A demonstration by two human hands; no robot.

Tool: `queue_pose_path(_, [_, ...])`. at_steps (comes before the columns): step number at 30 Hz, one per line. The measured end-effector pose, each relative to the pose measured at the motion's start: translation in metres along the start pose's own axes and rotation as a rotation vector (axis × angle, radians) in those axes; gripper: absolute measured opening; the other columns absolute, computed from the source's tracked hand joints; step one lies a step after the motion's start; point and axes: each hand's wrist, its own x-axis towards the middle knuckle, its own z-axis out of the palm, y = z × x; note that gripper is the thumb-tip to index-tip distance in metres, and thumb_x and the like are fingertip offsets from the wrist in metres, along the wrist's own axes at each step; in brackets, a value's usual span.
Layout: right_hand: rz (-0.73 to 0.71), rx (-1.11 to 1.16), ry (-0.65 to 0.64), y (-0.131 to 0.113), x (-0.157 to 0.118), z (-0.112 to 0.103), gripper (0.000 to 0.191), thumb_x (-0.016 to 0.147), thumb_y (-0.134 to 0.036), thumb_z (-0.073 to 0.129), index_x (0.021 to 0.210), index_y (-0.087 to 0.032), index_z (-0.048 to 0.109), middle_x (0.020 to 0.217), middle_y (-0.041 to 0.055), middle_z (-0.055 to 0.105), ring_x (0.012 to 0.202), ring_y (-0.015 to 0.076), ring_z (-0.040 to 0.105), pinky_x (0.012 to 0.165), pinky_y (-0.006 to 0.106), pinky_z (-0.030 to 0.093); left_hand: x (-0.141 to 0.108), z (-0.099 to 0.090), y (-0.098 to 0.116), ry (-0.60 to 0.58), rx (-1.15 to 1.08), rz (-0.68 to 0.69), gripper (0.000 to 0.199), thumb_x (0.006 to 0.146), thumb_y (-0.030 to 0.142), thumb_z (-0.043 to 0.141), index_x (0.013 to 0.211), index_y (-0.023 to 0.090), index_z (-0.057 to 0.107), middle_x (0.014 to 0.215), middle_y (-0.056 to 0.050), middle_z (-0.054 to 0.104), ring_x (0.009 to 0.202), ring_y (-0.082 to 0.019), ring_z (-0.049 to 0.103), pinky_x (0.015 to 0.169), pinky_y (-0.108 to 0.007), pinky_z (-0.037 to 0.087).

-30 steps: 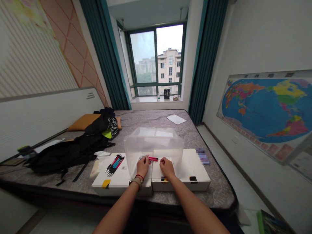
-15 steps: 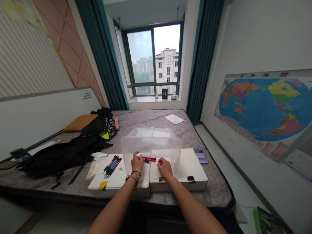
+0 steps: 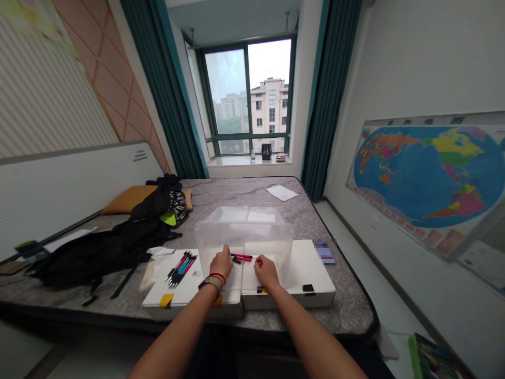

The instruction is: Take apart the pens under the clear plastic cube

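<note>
A translucent plastic bin [image 3: 244, 231] stands on two white boxes, its open side seemingly facing me. My left hand [image 3: 221, 263], with a red cord and a watch at the wrist, is closed at the bin's left part; anything in its fingers is hidden. Red and black pens [image 3: 242, 257] lie just right of it, between my two hands. My right hand [image 3: 266, 271] has its fingers curled together right of these pens; whether they hold something small cannot be made out. Left of the bin, several black, red and teal pens [image 3: 181, 269] lie side by side on the left white box [image 3: 158, 298].
The right white box [image 3: 315, 279] carries black and yellow tape. A black backpack [image 3: 106, 252] and an orange cushion [image 3: 130, 199] lie at left on the mattress [image 3: 221, 192]. White paper [image 3: 281, 192] lies farther back. A blurred purple item [image 3: 325, 252] sits at the right edge.
My left hand has turned and its fingers have drawn together, the wrist shifting slightly left. My right hand and the pens look nearly the same.
</note>
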Motion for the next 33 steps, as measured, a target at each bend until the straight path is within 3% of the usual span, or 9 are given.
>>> queue_pose_path(10, [-0.016, -0.01, 0.002, -0.001, 0.0, 0.0, 0.014, 0.08, -0.015, 0.051, 0.079, -0.019, 0.064, 0.073, 0.0026, 0.068, 0.069, 0.0153, 0.059, 0.063, 0.023, 0.035, -0.003, -0.002, 0.0, -0.018, 0.004, 0.014, 0.023, 0.09, 0.032, 0.043, 0.108, 0.021, 0.052, 0.088, -0.012, 0.068, 0.081, -0.024, 0.066, 0.066, -0.029, 0.043])
queue_pose_path(13, [-0.014, -0.009, -0.001, -0.001, 0.0, -0.001, 0.014, 0.08, -0.016, 0.051, 0.08, -0.02, 0.064, 0.073, 0.0026, 0.068, 0.069, 0.0154, 0.059, 0.063, 0.023, 0.035, -0.008, -0.011, 0.006, 0.059, -0.117, 0.028, 0.031, 0.089, 0.033, 0.048, 0.118, 0.021, 0.048, 0.087, -0.008, 0.068, 0.083, -0.022, 0.065, 0.07, -0.028, 0.044])
queue_pose_path(15, [-0.015, -0.005, 0.004, 0.0, 0.0, 0.0, 0.014, 0.08, -0.016, 0.051, 0.079, -0.02, 0.064, 0.072, 0.0025, 0.068, 0.069, 0.0155, 0.059, 0.063, 0.023, 0.035, -0.021, -0.019, 0.011, 0.139, -0.22, 0.113, 0.033, 0.09, 0.033, 0.045, 0.121, 0.02, 0.047, 0.087, -0.007, 0.068, 0.084, -0.02, 0.065, 0.075, -0.028, 0.046])
queue_pose_path(17, [-0.023, 0.004, 0.014, 0.001, 0.0, 0.001, 0.014, 0.08, -0.015, 0.051, 0.078, -0.02, 0.063, 0.072, 0.0023, 0.067, 0.068, 0.0156, 0.059, 0.063, 0.023, 0.035, -0.046, -0.027, 0.015, 0.152, -0.271, 0.288, 0.031, 0.092, 0.035, 0.041, 0.117, 0.021, 0.051, 0.093, -0.006, 0.067, 0.083, -0.018, 0.064, 0.077, -0.028, 0.047])
queue_pose_path(21, [-0.028, 0.012, 0.022, 0.003, 0.001, 0.003, 0.015, 0.08, -0.015, 0.049, 0.077, -0.021, 0.063, 0.071, 0.0022, 0.067, 0.068, 0.0159, 0.059, 0.063, 0.023, 0.035, -0.115, -0.031, 0.006, -0.11, -0.291, 0.627, 0.027, 0.093, 0.036, 0.039, 0.098, 0.026, 0.063, 0.085, -0.004, 0.067, 0.077, -0.016, 0.063, 0.074, -0.025, 0.048])
queue_pose_path(24, [-0.034, 0.006, 0.025, 0.004, 0.001, 0.004, 0.015, 0.08, -0.015, 0.049, 0.076, -0.021, 0.063, 0.071, 0.0025, 0.067, 0.068, 0.0162, 0.058, 0.062, 0.024, 0.034, -0.153, -0.03, -0.018, -0.063, -0.324, 0.593, 0.024, 0.093, 0.034, 0.04, 0.098, 0.027, 0.063, 0.086, -0.004, 0.068, 0.079, -0.016, 0.063, 0.074, -0.025, 0.048])
queue_pose_path(27, [-0.047, 0.003, 0.02, 0.005, 0.002, 0.005, 0.015, 0.081, -0.017, 0.049, 0.076, -0.021, 0.063, 0.071, 0.0026, 0.066, 0.067, 0.0163, 0.058, 0.061, 0.024, 0.033, -0.159, -0.034, -0.05, 0.086, -0.273, 0.532, 0.021, 0.092, 0.034, 0.044, 0.093, 0.026, 0.063, 0.082, -0.004, 0.066, 0.078, -0.016, 0.062, 0.074, -0.027, 0.047])
queue_pose_path(30, [-0.042, 0.004, 0.015, 0.005, 0.002, 0.004, 0.015, 0.081, -0.017, 0.048, 0.076, -0.02, 0.062, 0.071, 0.003, 0.066, 0.066, 0.0163, 0.057, 0.061, 0.024, 0.033, -0.138, -0.046, -0.08, 0.2, -0.207, 0.433, 0.025, 0.091, 0.036, 0.043, 0.085, 0.023, 0.064, 0.075, -0.004, 0.064, 0.071, -0.016, 0.06, 0.072, -0.027, 0.046])
queue_pose_path(33, [-0.027, 0.006, 0.012, 0.004, 0.003, 0.003, 0.015, 0.081, -0.016, 0.049, 0.076, -0.02, 0.063, 0.072, 0.0034, 0.067, 0.067, 0.0163, 0.058, 0.062, 0.024, 0.034, -0.099, -0.06, -0.1, 0.281, -0.148, 0.226, 0.031, 0.091, 0.041, 0.041, 0.082, 0.023, 0.065, 0.073, -0.003, 0.064, 0.068, -0.014, 0.059, 0.069, -0.025, 0.044])
